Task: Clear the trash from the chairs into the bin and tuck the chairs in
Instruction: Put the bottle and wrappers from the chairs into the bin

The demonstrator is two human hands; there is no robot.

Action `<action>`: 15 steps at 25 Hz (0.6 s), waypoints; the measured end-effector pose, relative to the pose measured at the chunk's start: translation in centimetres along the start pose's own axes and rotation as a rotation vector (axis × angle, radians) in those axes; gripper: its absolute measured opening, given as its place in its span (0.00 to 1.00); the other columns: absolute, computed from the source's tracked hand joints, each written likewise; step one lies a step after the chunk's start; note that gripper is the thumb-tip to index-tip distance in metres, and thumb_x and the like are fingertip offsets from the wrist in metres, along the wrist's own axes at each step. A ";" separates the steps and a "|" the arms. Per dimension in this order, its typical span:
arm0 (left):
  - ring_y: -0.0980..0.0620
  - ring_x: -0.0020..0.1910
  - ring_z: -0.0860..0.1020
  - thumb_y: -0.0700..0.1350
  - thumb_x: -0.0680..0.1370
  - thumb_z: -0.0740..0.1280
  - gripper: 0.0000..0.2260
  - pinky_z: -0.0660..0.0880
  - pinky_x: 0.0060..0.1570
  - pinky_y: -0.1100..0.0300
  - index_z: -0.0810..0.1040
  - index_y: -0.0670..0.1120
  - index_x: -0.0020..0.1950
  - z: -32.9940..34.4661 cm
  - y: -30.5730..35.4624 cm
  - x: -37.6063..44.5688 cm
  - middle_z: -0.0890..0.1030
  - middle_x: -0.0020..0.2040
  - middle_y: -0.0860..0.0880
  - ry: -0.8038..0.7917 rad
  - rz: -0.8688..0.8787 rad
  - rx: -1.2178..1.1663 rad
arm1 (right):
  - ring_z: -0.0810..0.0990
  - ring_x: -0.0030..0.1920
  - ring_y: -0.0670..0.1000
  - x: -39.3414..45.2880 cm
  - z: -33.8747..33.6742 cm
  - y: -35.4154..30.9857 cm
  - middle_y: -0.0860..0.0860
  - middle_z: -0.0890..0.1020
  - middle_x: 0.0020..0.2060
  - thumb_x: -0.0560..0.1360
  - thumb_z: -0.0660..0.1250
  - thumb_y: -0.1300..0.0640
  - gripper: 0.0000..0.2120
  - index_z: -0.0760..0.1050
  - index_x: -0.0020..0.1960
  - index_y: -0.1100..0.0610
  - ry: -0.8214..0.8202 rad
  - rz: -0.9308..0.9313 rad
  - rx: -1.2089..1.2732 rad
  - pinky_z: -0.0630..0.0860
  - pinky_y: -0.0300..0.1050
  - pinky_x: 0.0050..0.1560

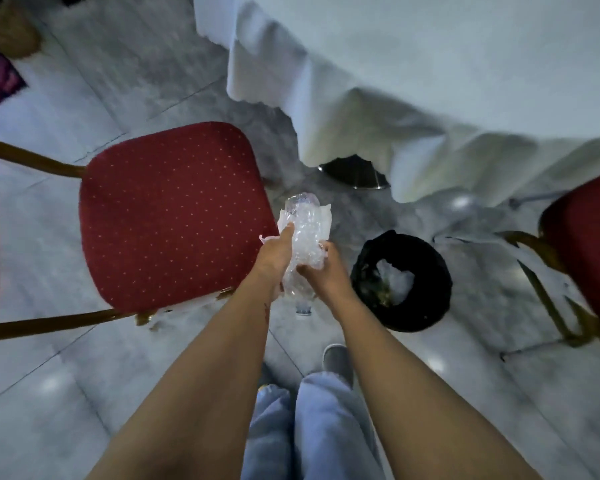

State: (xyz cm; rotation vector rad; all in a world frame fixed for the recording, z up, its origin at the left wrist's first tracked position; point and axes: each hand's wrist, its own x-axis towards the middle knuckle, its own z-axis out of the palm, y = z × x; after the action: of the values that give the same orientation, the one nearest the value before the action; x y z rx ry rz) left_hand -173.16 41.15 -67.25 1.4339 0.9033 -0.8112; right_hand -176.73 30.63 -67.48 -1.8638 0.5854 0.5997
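Both hands (278,258) (321,268) grip a crumpled, clear plastic bottle (303,237).

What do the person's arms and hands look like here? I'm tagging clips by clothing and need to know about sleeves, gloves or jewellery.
Both forearms are bare down to the bottom of the frame, with no sleeves showing. The left hand and right hand wear no gloves, and no watch, bracelet or ring shows. A small reddish mark sits on the left forearm near the wrist.
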 end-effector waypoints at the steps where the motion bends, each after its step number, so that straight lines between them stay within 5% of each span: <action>1: 0.43 0.63 0.76 0.71 0.69 0.56 0.38 0.71 0.65 0.44 0.71 0.48 0.72 2.0 -0.5 -0.1 0.77 0.67 0.46 -0.026 -0.001 0.035 | 0.79 0.56 0.52 -0.3 -1.6 1.2 0.50 0.78 0.56 0.72 0.72 0.60 0.28 0.66 0.68 0.55 0.022 0.024 0.025 0.78 0.55 0.58; 7: 0.42 0.63 0.74 0.64 0.79 0.55 0.29 0.69 0.67 0.44 0.71 0.43 0.70 14.5 -3.4 -0.3 0.75 0.61 0.47 -0.133 -0.008 0.279 | 0.81 0.56 0.54 -0.5 -11.3 10.5 0.53 0.80 0.58 0.65 0.72 0.52 0.34 0.65 0.69 0.53 0.135 0.185 0.148 0.78 0.60 0.58; 12: 0.40 0.66 0.72 0.66 0.77 0.55 0.34 0.68 0.67 0.42 0.66 0.45 0.74 22.5 -5.7 1.2 0.73 0.69 0.42 -0.137 -0.046 0.361 | 0.79 0.60 0.57 0.4 -17.4 15.4 0.55 0.77 0.62 0.72 0.72 0.59 0.32 0.62 0.72 0.56 0.123 0.254 0.173 0.76 0.60 0.62; 15: 0.44 0.56 0.75 0.61 0.81 0.55 0.28 0.69 0.66 0.44 0.68 0.42 0.72 25.9 -6.6 2.3 0.77 0.48 0.47 -0.121 -0.059 0.354 | 0.79 0.59 0.56 1.7 -20.1 17.7 0.52 0.78 0.57 0.73 0.71 0.58 0.29 0.63 0.70 0.54 0.075 0.295 0.157 0.77 0.60 0.61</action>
State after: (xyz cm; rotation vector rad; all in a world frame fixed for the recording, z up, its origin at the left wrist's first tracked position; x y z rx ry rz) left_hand -177.24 15.49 -73.89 1.6479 0.7364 -1.1315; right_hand -184.10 5.70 -74.08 -1.6702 0.9411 0.6572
